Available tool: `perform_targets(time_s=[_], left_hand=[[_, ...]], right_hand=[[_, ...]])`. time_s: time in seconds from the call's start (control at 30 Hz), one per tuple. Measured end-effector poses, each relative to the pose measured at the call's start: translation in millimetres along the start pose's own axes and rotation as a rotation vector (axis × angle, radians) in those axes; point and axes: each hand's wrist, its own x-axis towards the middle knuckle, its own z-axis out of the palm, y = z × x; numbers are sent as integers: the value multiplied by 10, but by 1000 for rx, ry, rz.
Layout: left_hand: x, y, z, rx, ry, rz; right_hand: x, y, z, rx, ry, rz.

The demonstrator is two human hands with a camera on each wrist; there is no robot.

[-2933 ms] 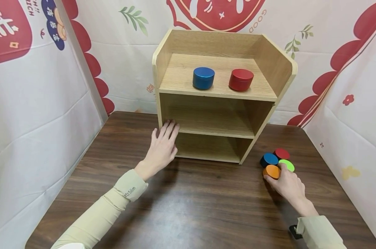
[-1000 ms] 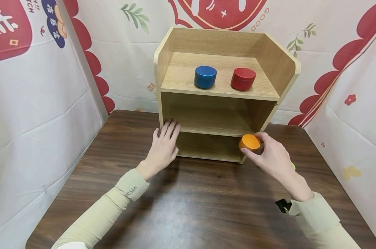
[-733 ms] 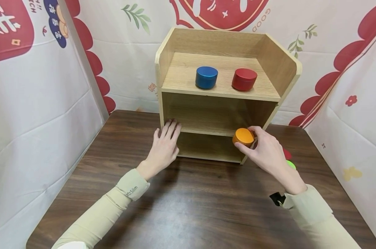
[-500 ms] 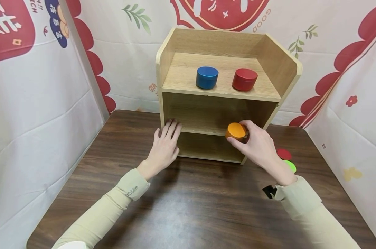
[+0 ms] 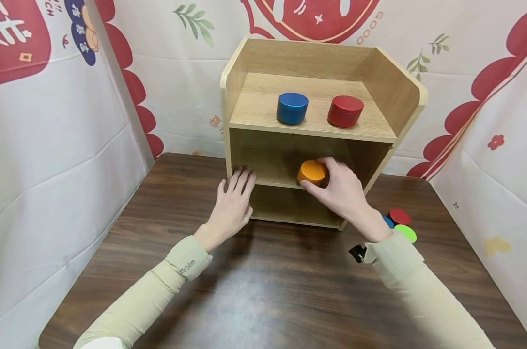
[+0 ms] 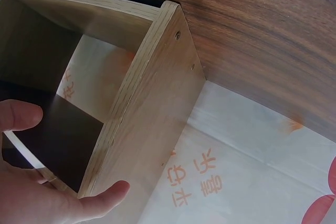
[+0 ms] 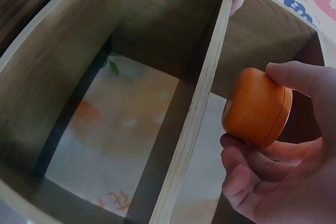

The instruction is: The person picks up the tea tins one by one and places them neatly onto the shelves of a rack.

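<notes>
My right hand [image 5: 339, 186] holds an orange round tin [image 5: 311, 173] between thumb and fingers. In the head view the tin overlaps the front edge of the middle board of a wooden shelf unit [image 5: 316, 132]. The right wrist view shows the orange tin [image 7: 254, 108] tilted at the mouth of the middle compartment. With fingers spread and fairly straight, my left hand [image 5: 228, 208] rests at the unit's left front edge. One left finger [image 6: 107, 198] lies outside the side panel [image 6: 152, 108]; the thumb [image 6: 21, 115] is on the inner side.
On the top board stand a blue tin [image 5: 292, 108] and a red tin [image 5: 345, 111]. Right of the unit, a red tin [image 5: 398, 216], a bright green tin [image 5: 405, 233] and a partly hidden blue tin [image 5: 387, 222] cluster on the dark wooden table [image 5: 272, 286]. Printed cloth [image 5: 180, 106] hangs around.
My right hand took the orange tin from the cluster on the table and carried it left and up to the shelf's middle compartment. The left hand has stayed at the unit's left edge.
</notes>
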Motion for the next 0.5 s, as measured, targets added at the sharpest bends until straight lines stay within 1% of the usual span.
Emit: perform_targets(time_s=[0.3,0.5], left_hand=[[-14,9,16,5,-5,-3],[-9,8,28,11,10,-7]], right_hand=[[137,-126,142,31,-27,0],[233,-211,244,39,-42,-7]])
